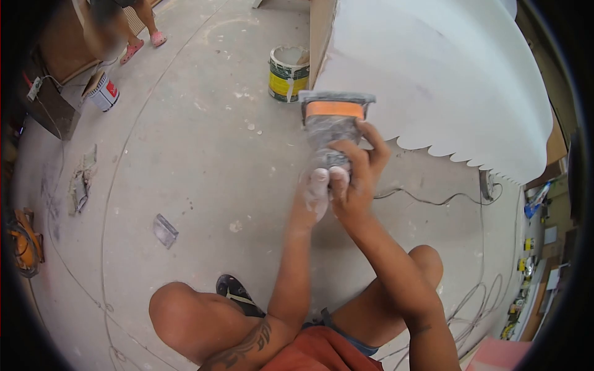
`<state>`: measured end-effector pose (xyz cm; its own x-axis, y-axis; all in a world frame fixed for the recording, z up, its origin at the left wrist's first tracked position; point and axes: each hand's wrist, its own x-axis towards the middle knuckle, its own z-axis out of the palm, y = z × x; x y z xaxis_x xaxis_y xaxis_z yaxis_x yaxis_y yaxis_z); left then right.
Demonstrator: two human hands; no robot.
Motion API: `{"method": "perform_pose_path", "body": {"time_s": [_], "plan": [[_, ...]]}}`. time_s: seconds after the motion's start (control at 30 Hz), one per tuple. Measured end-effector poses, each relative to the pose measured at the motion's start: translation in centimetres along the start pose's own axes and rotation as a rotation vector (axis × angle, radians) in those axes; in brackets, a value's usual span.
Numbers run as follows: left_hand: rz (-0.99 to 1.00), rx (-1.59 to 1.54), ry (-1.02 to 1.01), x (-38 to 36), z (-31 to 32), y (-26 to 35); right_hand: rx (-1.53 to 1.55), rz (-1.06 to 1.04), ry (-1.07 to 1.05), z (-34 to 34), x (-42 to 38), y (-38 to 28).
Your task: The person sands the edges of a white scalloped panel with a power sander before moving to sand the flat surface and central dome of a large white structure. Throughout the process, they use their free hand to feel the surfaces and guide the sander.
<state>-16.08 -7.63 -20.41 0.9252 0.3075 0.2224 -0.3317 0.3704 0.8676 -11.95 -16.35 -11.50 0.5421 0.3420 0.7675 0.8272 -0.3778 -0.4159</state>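
A dust-covered sander (335, 127) with an orange band and a flat pad at its far end is held up in front of me. My left hand (313, 195), white with dust, is closed around the lower part of its body, thumb up. My right hand (360, 170) grips the same tool from the right, fingers reaching along its side and its thumb beside the left one. The sander's pad overlaps the edge of a large white panel (439, 68) with a scalloped lower rim. Part of the grip is hidden behind my fingers.
A green and yellow bucket (289, 83) stands beside the panel. A dark cable (427, 201) runs over the floor at right. Farther left are a white can (102, 93), a grey scraper-like piece (166, 231) and an orange tool (26, 244). Another person's feet (143, 48) show at upper left.
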Motion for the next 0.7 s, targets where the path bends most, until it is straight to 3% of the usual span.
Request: {"method": "perform_pose_path", "body": {"time_s": [0.1, 0.37, 0.57, 0.7], "plan": [[0.010, 0.024, 0.043, 0.5, 2.8, 5.4, 0.010, -0.018, 0.067, -1.5, 2.8, -1.5], [-0.037, 0.017, -0.045, 0.8, 5.8, 4.0, -0.033, -0.069, -0.060, 0.5, 1.4, -1.5], [-0.056, 0.019, -0.009, -0.9, 6.0, 2.9, -0.072, -0.081, 0.010, -1.3, -0.8, 2.1], [-0.013, 0.039, -0.001, 0.5, 6.0, 3.3, -0.031, -0.084, 0.101, -4.7, 2.3, 1.2]]}}
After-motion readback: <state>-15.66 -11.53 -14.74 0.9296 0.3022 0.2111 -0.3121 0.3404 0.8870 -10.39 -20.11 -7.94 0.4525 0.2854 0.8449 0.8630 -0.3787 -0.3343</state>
